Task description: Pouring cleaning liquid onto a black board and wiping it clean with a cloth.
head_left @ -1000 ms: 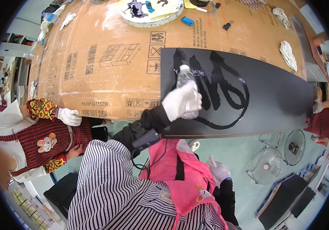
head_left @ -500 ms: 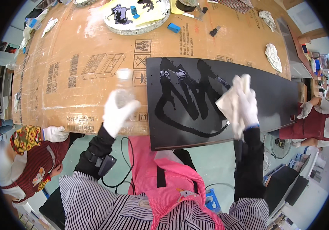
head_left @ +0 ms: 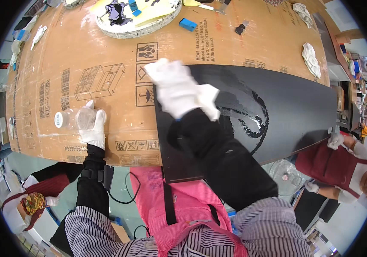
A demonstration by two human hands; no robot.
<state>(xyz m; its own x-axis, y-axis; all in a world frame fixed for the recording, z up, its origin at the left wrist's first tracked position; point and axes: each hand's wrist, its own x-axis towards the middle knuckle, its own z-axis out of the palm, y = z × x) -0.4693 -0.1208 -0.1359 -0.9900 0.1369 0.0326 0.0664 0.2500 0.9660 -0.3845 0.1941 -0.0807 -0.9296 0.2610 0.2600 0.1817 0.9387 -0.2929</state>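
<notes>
A black panel point(head_left: 294, 103) lies on the cardboard, with wet, glossy streaks point(head_left: 258, 124) curving across its middle. My right hand point(head_left: 175, 88), white-gloved and blurred by motion, is over the panel's far left corner with a white cloth point(head_left: 209, 97) bunched at it. My right forearm hides much of the panel's left part. To the left, my gloved left hand point(head_left: 93, 130) is wrapped round a clear bottle point(head_left: 86, 116) at the cardboard. The bottle's white cap point(head_left: 61, 120) points left.
A round tray point(head_left: 138, 32) with yellow sheet and dark purple paste stands at the far side. Near it lie a blue block point(head_left: 187, 24) and a small black piece point(head_left: 240, 28). White cloths point(head_left: 311, 60) lie at far right. Co-workers stand left and right; one gloved hand point(head_left: 335, 140) touches the panel's right end.
My right hand has swept left with the cloth. My left hand has moved left with the bottle, lowering it toward the cardboard. The wet streaks have changed shape, some smeared thin.
</notes>
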